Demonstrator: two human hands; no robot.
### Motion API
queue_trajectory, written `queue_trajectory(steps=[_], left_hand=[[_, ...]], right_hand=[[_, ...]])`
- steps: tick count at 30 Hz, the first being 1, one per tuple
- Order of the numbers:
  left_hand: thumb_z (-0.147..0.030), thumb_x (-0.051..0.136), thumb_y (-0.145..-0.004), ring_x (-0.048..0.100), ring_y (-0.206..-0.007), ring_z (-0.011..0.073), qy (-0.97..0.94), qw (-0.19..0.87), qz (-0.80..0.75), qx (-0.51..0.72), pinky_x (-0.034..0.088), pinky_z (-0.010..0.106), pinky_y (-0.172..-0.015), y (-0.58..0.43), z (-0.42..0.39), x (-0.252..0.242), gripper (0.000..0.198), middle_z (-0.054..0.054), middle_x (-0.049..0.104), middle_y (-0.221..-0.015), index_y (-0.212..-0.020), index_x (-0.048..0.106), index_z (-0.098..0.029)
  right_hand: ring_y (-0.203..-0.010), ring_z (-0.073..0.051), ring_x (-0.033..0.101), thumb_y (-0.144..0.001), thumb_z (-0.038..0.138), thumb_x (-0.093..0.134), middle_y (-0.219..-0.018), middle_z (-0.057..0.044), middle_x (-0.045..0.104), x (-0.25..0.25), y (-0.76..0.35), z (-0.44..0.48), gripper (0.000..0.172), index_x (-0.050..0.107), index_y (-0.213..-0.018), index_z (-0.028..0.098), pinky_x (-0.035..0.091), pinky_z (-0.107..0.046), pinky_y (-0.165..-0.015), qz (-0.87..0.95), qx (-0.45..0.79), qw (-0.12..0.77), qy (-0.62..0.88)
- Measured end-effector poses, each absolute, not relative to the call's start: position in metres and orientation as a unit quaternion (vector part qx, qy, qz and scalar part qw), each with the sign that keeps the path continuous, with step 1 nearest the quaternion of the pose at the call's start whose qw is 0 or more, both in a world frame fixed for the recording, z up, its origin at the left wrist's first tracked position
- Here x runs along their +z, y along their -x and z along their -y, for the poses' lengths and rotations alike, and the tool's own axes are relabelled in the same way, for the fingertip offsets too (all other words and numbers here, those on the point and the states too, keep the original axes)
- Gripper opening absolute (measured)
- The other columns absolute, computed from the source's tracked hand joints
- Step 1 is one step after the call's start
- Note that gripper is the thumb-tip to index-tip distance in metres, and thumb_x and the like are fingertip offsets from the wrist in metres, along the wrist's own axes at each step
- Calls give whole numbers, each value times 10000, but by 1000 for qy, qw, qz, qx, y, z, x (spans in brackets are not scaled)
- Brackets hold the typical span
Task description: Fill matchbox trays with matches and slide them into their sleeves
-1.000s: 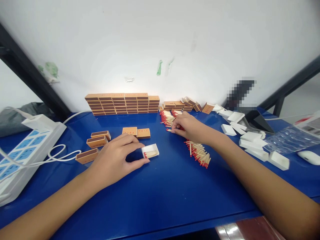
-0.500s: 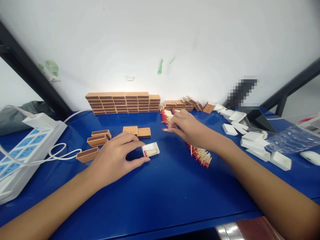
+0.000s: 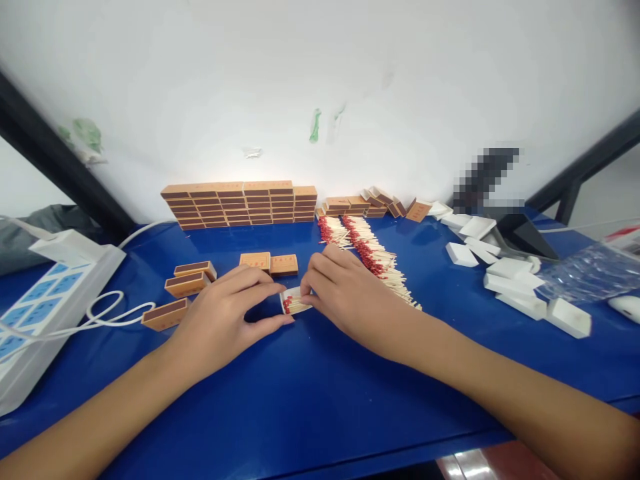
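Observation:
A small white matchbox tray (image 3: pixel 294 303) with red-tipped matches in it lies on the blue table (image 3: pixel 320 387). My left hand (image 3: pixel 227 320) pinches the tray's left end between thumb and forefinger. My right hand (image 3: pixel 345 293) covers the tray's right half, fingers pressed together on matches laid into it. A long heap of loose matches (image 3: pixel 373 257) stretches just behind my right hand.
Stacked brown matchbox sleeves (image 3: pixel 240 203) line the wall, with more piled (image 3: pixel 370 205) to their right. Loose sleeves (image 3: pixel 187 285) lie left of my left hand. White empty trays (image 3: pixel 510 280) are scattered at the right. A power strip (image 3: pixel 45 300) with a cable sits far left.
My right hand left the match heap and came left to the tray with matches. The left hand kept its hold on the tray.

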State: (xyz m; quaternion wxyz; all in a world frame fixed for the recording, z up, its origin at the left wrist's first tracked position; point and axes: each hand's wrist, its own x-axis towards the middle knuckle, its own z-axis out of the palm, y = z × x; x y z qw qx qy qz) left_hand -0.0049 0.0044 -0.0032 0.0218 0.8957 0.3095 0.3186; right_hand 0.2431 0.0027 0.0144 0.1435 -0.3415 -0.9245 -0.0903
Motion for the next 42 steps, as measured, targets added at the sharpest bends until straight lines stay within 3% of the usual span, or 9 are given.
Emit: queue_trajectory(steps=[15, 27, 42], left_hand=[[-314, 817, -932, 725, -964, 234, -897, 26, -312, 313, 618, 376, -863, 3, -4, 0, 226, 70, 743, -1020, -1097, 761, -170], [-312, 823, -926, 727, -965, 233, -892, 45, -320, 315, 615, 372, -865, 2, -3, 0, 208, 63, 746, -1018, -1082, 772, -183], [-304, 780, -952, 728, -966, 229, -893, 39, -323, 310, 625, 379, -875, 2, -2, 1, 184, 69, 751, -1031, -1097, 765, -192]], right_hand=[[-942, -281, 454, -1082, 130, 448, -1017, -150, 632, 11, -238, -3, 293, 698, -931, 153, 403, -432, -858, 917, -161, 115, 347], [-953, -271, 461, -1119, 225, 426, -1032, -145, 630, 16, -237, -3, 348, 692, -902, 169, 401, -431, -884, 917, -149, 104, 355], [-926, -268, 449, -1045, 118, 559, -999, -128, 621, 5, -234, -3, 187, 686, -914, 158, 401, -411, -830, 916, -173, 124, 341]])
